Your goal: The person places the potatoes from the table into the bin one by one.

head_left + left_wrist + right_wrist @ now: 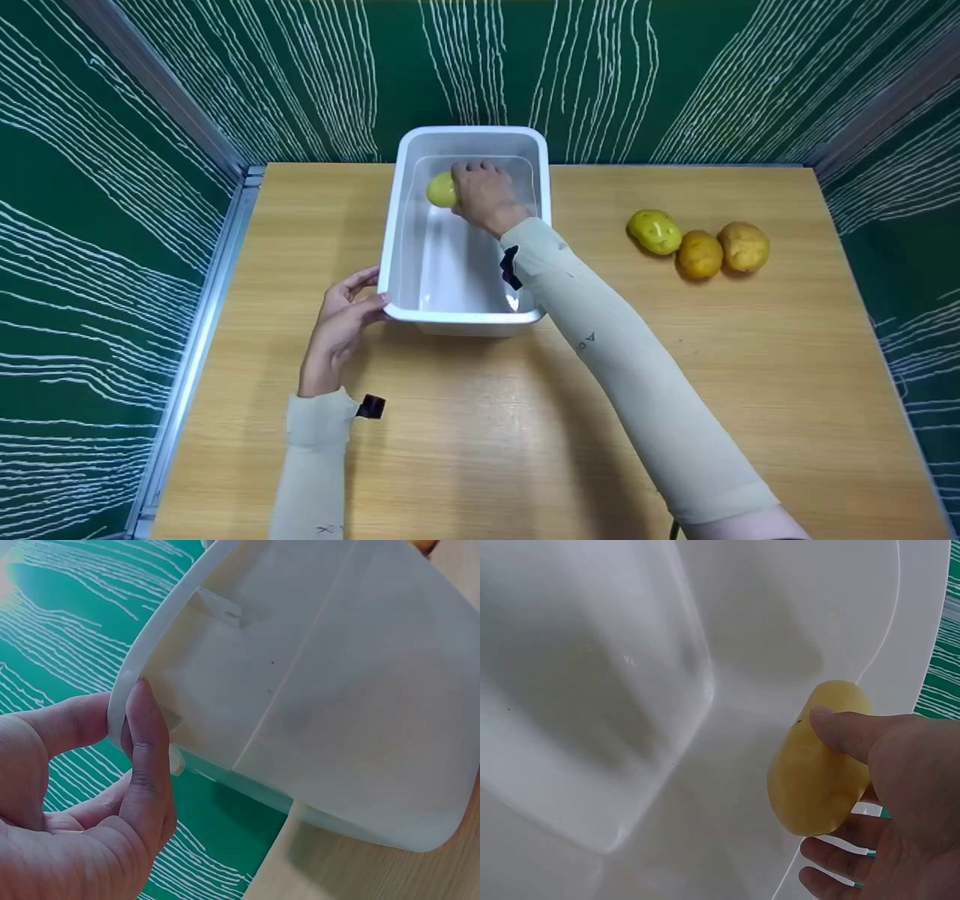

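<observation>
My left hand [341,326] pinches the near-left corner of a white plastic tub [465,318] by its rim. In the left wrist view the thumb and fingers clasp the rim [120,701] from both sides, beside the tub's outer wall. My right hand [487,196] is inside the upper part of the tub and grips a yellow potato [442,190]. The right wrist view shows the thumb across this potato [817,772] with the fingers beneath it, near the tub's inner wall. No other potato shows in the tub; the right forearm covers part of it.
Three potatoes lie on the wooden table to the right: a greenish one [655,232], an orange-brown one [700,255] and a tan one [744,247]. Green walls [517,75] with white lines stand behind the table and at both sides.
</observation>
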A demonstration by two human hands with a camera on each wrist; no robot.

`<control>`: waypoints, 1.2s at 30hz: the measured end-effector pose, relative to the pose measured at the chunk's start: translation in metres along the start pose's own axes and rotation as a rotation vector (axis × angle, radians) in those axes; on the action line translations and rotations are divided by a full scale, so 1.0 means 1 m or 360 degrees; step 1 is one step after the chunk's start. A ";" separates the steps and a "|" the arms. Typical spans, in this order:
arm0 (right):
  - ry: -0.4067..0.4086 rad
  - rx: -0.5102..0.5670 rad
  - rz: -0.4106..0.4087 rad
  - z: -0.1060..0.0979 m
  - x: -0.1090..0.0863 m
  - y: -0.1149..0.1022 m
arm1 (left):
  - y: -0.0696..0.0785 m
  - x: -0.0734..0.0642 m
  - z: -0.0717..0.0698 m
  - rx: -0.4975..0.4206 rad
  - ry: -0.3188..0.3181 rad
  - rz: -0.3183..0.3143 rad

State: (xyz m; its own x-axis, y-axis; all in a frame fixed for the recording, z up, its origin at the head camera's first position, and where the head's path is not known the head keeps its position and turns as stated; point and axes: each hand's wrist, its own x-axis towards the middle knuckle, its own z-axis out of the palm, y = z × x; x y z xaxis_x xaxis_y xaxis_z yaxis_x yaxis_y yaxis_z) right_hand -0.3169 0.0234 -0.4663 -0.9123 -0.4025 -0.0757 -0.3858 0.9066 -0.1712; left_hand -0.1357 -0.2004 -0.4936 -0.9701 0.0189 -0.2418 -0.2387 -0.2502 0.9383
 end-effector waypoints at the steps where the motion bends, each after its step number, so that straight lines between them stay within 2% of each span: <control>1: -0.0001 -0.0001 0.0002 0.000 0.000 0.000 | 0.000 0.000 0.000 -0.0006 0.0003 0.0000; 10: -0.0007 -0.0016 -0.0001 0.000 0.000 -0.001 | 0.000 -0.001 0.001 -0.0021 0.0023 -0.0015; 22: -0.0009 0.0020 0.0001 -0.001 0.001 0.000 | 0.001 0.000 0.000 0.0063 0.0012 -0.0038; 36: -0.0034 -0.0015 -0.0005 -0.001 -0.004 0.001 | 0.000 0.000 -0.001 0.0010 0.0000 -0.0011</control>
State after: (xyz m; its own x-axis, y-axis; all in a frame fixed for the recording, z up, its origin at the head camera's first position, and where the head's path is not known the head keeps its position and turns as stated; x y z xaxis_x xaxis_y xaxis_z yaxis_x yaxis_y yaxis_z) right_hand -0.3138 0.0265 -0.4654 -0.9078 -0.4081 -0.0963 -0.3902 0.9063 -0.1622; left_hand -0.1359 -0.2015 -0.4940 -0.9684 0.0205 -0.2485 -0.2459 -0.2440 0.9381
